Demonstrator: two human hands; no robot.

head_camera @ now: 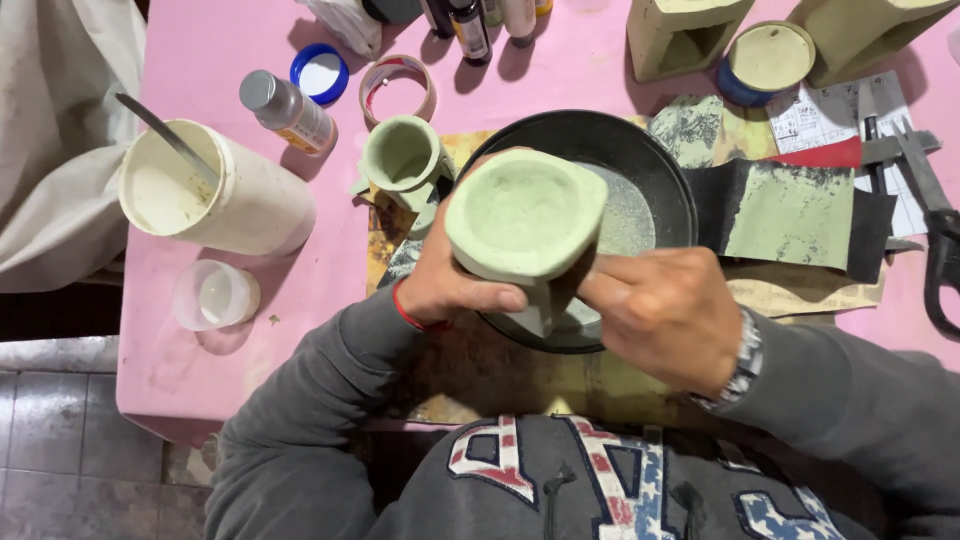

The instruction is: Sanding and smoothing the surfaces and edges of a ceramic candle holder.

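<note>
My left hand (450,275) grips a pale green, square-mouthed pot (525,215) from the left side, holding it above a black round pan (660,165) that has grey powder in it. My right hand (665,310) presses against the pot's lower right side, fingers curled toward it; whatever lies under the fingertips is hidden. A red band circles my left wrist and a metal watch my right. A smaller green round pot (402,155) stands just behind my left hand.
On the pink table (210,60) stand a white tub (215,195) with a stick in it, a clear small cup (215,295), a small bottle (288,112), a blue lid (320,72), a tape roll (398,90), sandpaper sheets (790,215), grey blocks (685,35) and callipers (925,190).
</note>
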